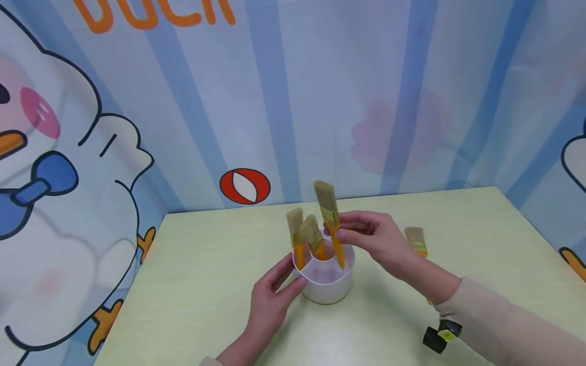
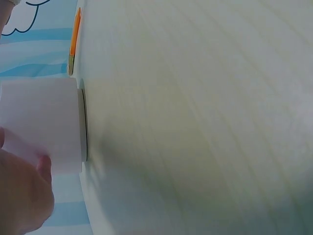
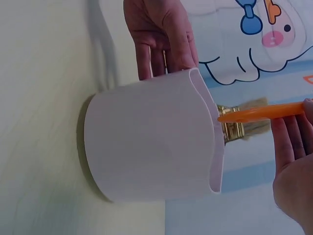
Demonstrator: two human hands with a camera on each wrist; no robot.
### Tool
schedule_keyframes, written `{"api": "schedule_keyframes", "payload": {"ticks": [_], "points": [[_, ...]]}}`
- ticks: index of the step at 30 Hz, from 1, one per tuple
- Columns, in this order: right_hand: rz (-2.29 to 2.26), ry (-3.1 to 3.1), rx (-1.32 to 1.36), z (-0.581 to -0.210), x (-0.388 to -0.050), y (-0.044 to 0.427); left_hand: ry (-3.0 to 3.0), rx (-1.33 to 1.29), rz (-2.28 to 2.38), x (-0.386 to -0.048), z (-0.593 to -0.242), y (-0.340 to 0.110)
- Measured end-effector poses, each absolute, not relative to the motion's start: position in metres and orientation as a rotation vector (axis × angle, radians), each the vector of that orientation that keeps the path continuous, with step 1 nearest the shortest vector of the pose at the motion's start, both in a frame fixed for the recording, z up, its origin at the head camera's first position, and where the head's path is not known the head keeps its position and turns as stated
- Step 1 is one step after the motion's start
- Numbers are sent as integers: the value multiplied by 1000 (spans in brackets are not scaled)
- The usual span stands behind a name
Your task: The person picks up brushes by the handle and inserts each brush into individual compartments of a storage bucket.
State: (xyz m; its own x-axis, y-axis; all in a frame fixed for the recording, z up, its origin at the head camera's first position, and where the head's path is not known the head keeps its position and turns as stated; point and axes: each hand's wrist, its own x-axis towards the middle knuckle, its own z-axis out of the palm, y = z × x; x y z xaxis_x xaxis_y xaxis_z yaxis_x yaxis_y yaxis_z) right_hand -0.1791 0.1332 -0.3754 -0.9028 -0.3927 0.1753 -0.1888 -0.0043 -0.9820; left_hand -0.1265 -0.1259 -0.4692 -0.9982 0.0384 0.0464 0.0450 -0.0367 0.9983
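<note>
A white round holder with inner compartments stands upright on the table. My left hand holds it by its left side, thumb at the front and fingers toward the back. Two brushes stand in it with bristles up: one flat paintbrush at the left, another paintbrush in the round middle section. My right hand pinches a third paintbrush by its orange handle, bristles up. In the right wrist view that handle has its tip just at the holder's rim.
Another paintbrush lies on the pale table to the right, partly hidden behind my right forearm. A cartoon-printed backdrop rises along the table's back edge. A small black device is worn at my right wrist.
</note>
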Motion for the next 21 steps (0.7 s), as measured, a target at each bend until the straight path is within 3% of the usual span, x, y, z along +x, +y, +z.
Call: {"api": "schedule_keyframes", "payload": {"ticks": [10,21], "points": [[-1983,2136,-577,-390,-174,118,-2202,-103,-2222,-127,-469,-126],[-1907,2188,-733,-408,-166,116,-2186,-130,-2226,-127,-470,-126]]}}
